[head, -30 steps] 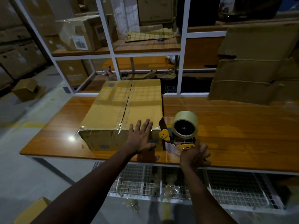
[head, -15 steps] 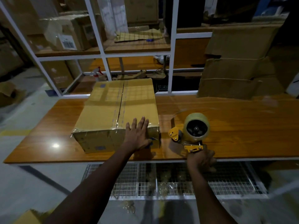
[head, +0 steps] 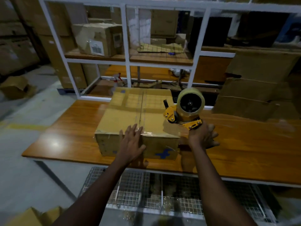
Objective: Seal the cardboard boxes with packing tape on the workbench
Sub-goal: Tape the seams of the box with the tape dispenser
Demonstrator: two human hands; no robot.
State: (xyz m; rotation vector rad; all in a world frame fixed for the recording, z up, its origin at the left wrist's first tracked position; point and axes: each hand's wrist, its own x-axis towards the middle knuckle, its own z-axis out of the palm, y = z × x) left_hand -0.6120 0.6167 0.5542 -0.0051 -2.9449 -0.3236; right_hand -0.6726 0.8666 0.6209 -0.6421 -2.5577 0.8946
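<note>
A: Where is the cardboard box?
B: On the workbench, left of centre, flaps closed, glossy tape across its near top edge.
A: The hands?
B: The left hand lies with straight fingers over that near edge, at the seam. The right hand curls round the handle of the tape dispenser, at the box's near right corner.
A: Farther out?
B: Flattened cartons, stacked far right.
</note>
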